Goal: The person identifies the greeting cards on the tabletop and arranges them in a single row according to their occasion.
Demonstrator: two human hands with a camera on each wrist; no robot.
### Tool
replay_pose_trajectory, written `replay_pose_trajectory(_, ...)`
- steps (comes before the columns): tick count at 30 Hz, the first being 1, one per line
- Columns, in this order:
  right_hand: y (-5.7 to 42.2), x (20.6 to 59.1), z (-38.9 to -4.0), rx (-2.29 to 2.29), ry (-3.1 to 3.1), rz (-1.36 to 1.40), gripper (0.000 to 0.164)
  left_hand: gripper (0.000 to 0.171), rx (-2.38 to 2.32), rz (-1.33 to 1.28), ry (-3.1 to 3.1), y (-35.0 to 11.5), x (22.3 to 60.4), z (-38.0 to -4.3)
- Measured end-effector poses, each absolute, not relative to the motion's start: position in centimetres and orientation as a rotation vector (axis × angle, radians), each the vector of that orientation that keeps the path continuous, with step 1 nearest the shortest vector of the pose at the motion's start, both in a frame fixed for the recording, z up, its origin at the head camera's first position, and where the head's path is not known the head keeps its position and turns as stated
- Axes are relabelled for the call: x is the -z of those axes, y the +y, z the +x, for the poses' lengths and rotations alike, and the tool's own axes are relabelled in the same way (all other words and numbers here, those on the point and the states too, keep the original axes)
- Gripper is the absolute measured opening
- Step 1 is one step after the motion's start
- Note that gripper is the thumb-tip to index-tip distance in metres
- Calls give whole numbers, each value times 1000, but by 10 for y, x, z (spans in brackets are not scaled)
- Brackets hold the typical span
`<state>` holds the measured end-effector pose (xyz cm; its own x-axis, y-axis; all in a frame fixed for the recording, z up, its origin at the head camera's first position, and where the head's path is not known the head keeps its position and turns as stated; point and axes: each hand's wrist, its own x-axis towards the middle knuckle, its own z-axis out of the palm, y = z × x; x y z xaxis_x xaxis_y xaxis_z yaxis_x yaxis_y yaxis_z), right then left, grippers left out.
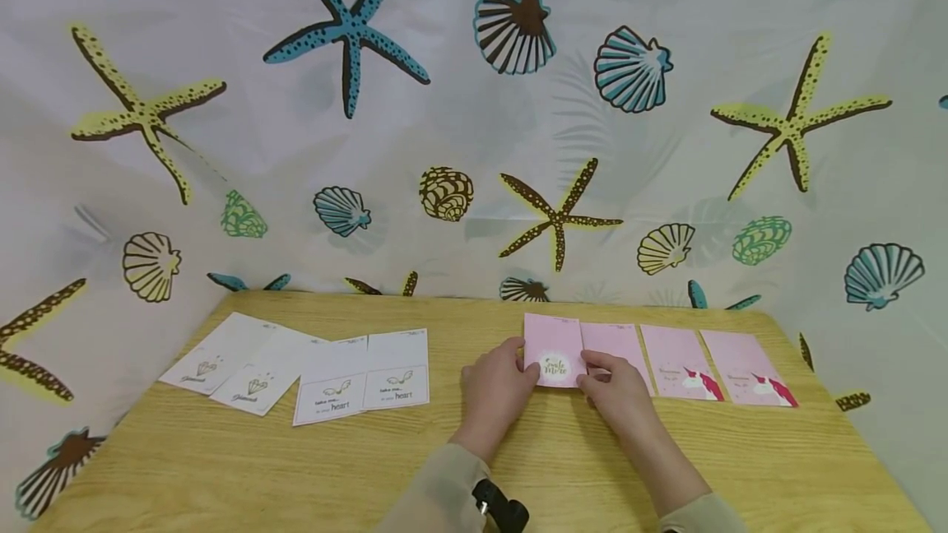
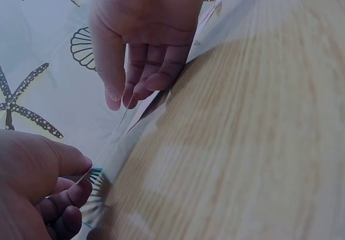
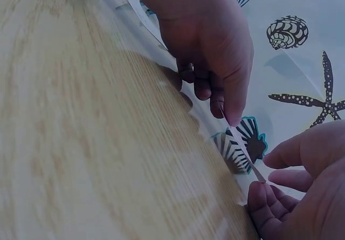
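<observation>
A pink card [image 1: 551, 340] with a pale round patch and "smile more" lettering stands out between my two hands. My left hand [image 1: 498, 389] pinches its left edge near the lower corner. At the right edge, my right hand [image 1: 618, 393] grips it with thumb and fingertips. Seen edge-on in the right wrist view, the card [image 3: 245, 151] spans the gap between both hands. Another pink card [image 1: 611, 337] lies just right, partly covered by the held card and the right hand. Two pink unicorn cards [image 1: 680, 352] lie side by side farther right.
Two overlapping white "heart" cards [image 1: 396, 356] lie left of my hands on the wooden table [image 1: 296, 475]. Farther left, two white diamond cards [image 1: 248, 373] overlap at an angle. A seashell-and-starfish patterned cloth [image 1: 444, 122] rises along the table's back and sides.
</observation>
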<state>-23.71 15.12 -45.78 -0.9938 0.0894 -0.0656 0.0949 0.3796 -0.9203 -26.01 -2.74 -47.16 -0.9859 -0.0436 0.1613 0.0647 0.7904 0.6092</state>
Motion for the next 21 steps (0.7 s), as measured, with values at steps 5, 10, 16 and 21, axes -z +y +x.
replay_pose_trajectory(5,151,457,-238,1741,2608,170,43,42,940,-19,-2823,-27,472,-261)
replay_pose_trajectory(10,151,458,-238,1757,2598,170,42,42,911,-18,-2832,-26,472,-263)
replay_pose_trajectory(16,152,459,-238,1750,2604,162,41,43,886,-9,-2839,-25,474,-263)
replay_pose_trajectory(21,152,461,-237,1701,2630,160,40,42,863,-4,-2842,-24,476,-263)
